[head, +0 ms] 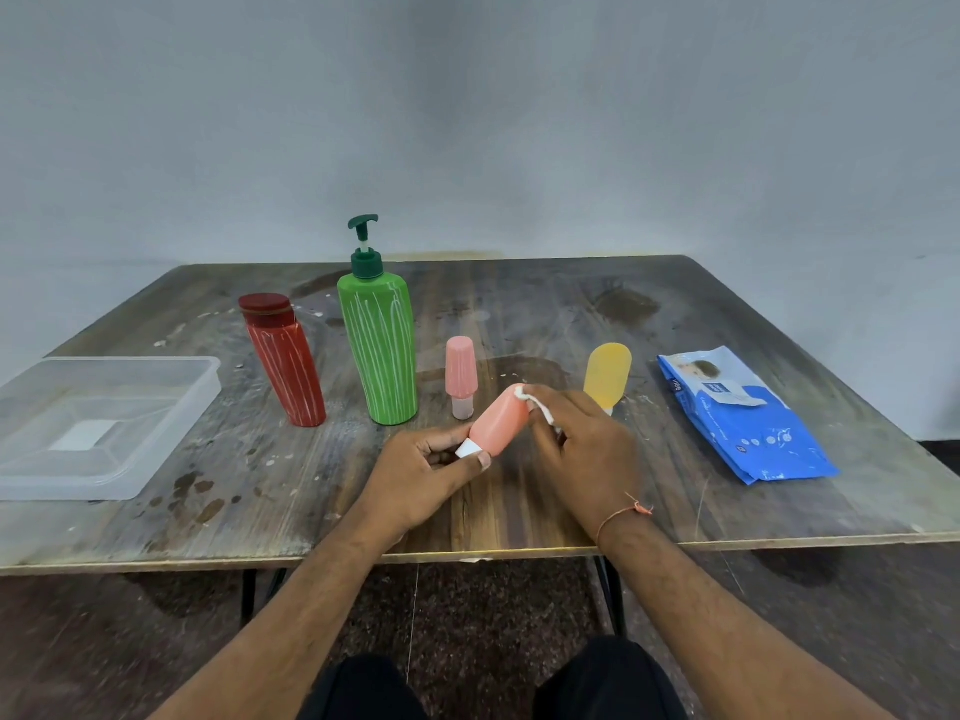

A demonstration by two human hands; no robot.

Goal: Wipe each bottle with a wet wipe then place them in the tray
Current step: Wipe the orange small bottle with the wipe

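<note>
Both hands are occupied with one small bottle, lifted just in front of the green pump bottle (378,350).

By the left hand (423,472), the orange bottle (500,420) is pinched at its white cap end and tilted, apparently so its body is exposed; a bunched wet wipe (537,407) is pressed against its upper end by the closed right hand (587,454). Left of the pump bottle, the clear tray (31,475) lies empty beyond a red bottle (284,361). To its right stand a pink bottle (460,375) and a yellow bottle (607,374), apparently unwiped, then the wipes pack (748,423).
</note>
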